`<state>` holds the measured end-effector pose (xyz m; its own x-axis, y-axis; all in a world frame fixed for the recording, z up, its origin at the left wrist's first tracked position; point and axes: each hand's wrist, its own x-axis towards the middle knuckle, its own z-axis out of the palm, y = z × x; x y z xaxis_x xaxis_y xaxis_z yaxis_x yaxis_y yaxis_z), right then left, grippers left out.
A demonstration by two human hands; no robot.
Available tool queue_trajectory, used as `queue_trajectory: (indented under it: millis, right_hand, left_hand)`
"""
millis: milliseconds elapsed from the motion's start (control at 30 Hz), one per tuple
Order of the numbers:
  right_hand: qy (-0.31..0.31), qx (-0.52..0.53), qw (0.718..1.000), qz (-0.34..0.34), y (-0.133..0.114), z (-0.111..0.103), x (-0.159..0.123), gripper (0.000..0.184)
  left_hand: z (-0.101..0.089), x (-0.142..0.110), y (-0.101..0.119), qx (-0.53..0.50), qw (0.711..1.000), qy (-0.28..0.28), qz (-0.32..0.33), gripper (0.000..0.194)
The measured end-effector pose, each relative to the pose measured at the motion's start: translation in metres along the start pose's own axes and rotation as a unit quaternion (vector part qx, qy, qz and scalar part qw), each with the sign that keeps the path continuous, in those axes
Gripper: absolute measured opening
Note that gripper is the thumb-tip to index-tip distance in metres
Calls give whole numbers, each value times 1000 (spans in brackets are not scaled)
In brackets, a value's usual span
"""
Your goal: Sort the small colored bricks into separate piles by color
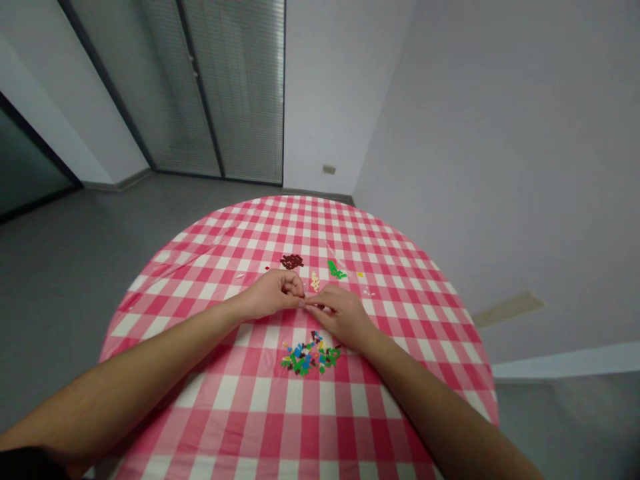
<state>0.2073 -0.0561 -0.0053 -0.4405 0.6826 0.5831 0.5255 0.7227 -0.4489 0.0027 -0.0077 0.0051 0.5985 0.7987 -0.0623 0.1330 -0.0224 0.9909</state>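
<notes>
My left hand (274,293) and my right hand (343,313) meet fingertip to fingertip over the middle of the table, both in a pinch. Whatever sits between the fingertips is too small to make out. Just nearer to me lies a mixed heap of small building bricks (310,357) in green, blue, white, yellow and dark brown. Beyond my left hand is a pile of dark brown bricks (291,261). Cream bricks (315,281) lie between the hands on the far side, with green bricks (336,269) past my right hand.
A red-and-white checked cloth (240,413) covers the round table. One yellow piece (361,274) and a few white pieces (369,291) lie to the right, and a small red piece (267,268) to the left. Behind stand a wall (345,87) and glass doors (235,87).
</notes>
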Motion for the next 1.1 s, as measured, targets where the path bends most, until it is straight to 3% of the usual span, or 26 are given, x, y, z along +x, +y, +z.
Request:
queue_trajectory:
  millis: [133,333,467,567,667,933,1100]
  right_hand:
    - [-25,5,1000,10,3,0,-1,12]
    - [-16,-26,999,32,6,-6,2,12]
    - [34,-133,972,192,33,-30,2,15]
    - [11,-199,925,323,63,-53,-2,17]
    - [-11,-216,895,391,83,-68,-7,20]
    - [-30,-188,885,425,96,-70,-13,23]
    - [-35,-182,884,429,99,-71,-15,23]
  left_hand:
    - [5,-1,-2,-13,1000,8,-14,14]
    - [5,0,-3,-14,1000,0,-11,8]
    - [-2,-1,1,11,999,-42,-2,9]
    - [-11,-4,5,75,992,-98,-1,11]
    - [-17,-7,9,132,982,-136,-9,12]
    - [-17,-10,14,215,961,-177,-3,12]
    - [-21,-11,15,298,932,-207,20,13]
